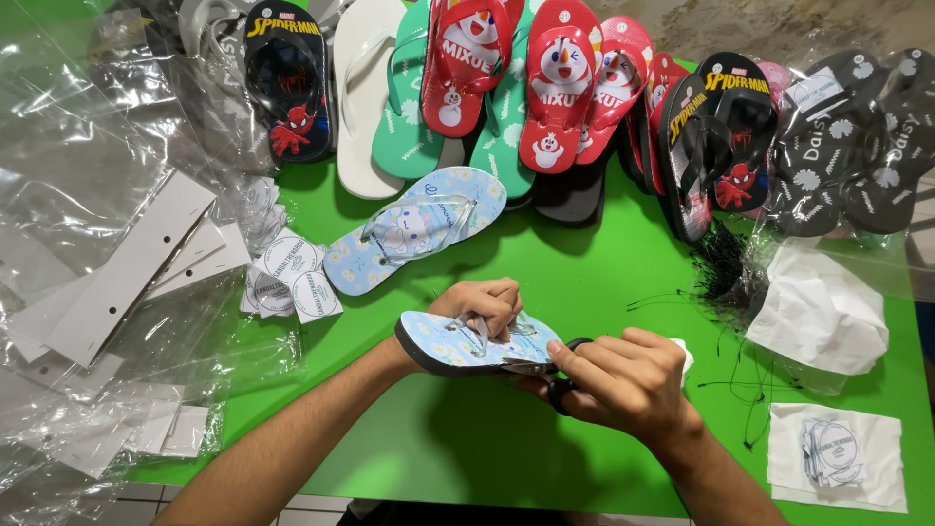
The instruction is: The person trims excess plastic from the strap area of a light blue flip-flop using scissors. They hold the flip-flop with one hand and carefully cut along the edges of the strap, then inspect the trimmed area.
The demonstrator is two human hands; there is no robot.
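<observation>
A: Light-blue flip-flop (458,346): location?

B: Held just above the green tabletop (438,448), near its front edge. The left hand (484,304) is closed over the strap area and grips the sandal from the far side.

A: Right hand?

B: The right hand (618,382) is closed around black-handled scissors (555,375). The blades meet the sandal's near edge at its right end.

A: Items beside the hands?

B: To the right: loose black threads (740,375), crumpled white paper (818,312), and a small clear bag of round tags (833,453). To the left: clear plastic bags (78,195), white card strips (127,268), and round printed tags (290,273).

A: Farther back?

B: A matching light-blue flip-flop (414,229) lies flat, well apart from the held one. Behind it, along the far edge: a row of flip-flops, black ones (287,83), a white one (365,97), green ones (409,127), red ones (560,83) and dark floral ones (857,146).
</observation>
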